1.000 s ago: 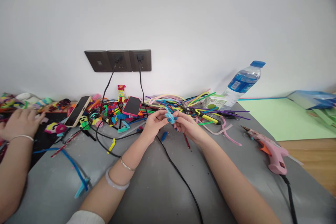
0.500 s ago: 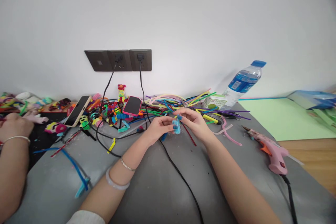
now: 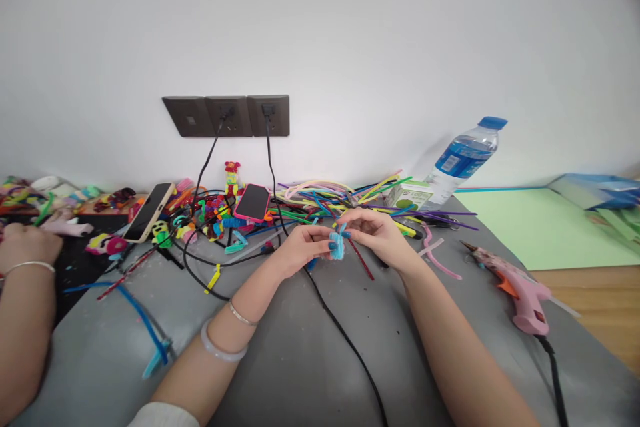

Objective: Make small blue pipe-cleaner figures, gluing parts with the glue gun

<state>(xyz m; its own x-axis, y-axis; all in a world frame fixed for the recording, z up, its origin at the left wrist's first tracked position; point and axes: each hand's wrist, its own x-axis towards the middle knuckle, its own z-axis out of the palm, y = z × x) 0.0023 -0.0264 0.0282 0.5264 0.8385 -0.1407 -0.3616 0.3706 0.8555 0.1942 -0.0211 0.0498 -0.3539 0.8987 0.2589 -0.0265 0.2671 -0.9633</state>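
Clock centre = light-blue fuzzy piece (image 3: 338, 250), which sits between both hands and looks lifted clear of the worktop (image 3: 290, 360). For clean handling: left as fixture, right does the fine work. I'd pinch near the root of the short loop on top, use small moves, go light; fuzzy stem probably bends easily and squashes if over-gripped.

Left hand (image 3: 300, 250): nearly closed, thumb and fingers clamped on the piece's left edge. Finger contact behind it hidden.

Right hand (image 3: 377, 233): thumb and index together on the loop at the piece's top, other fingers curled loosely. Exact pad contact too small to tell.

Close in: red tinsel stem (image 3: 361, 260) at 4, black cable (image 3: 345, 333) running past 6. Loose stem pile (image 3: 320, 190) at 12, pink-cased phone (image 3: 253, 203) at 10.

Further out: small green-white box (image 3: 409, 195) and tilted bottle (image 3: 460, 159) at 2, pink glue gun (image 3: 527, 300) at 3, nozzle pointing back toward the hands. Co-worker's hand (image 3: 30, 247) at 9, well apart.
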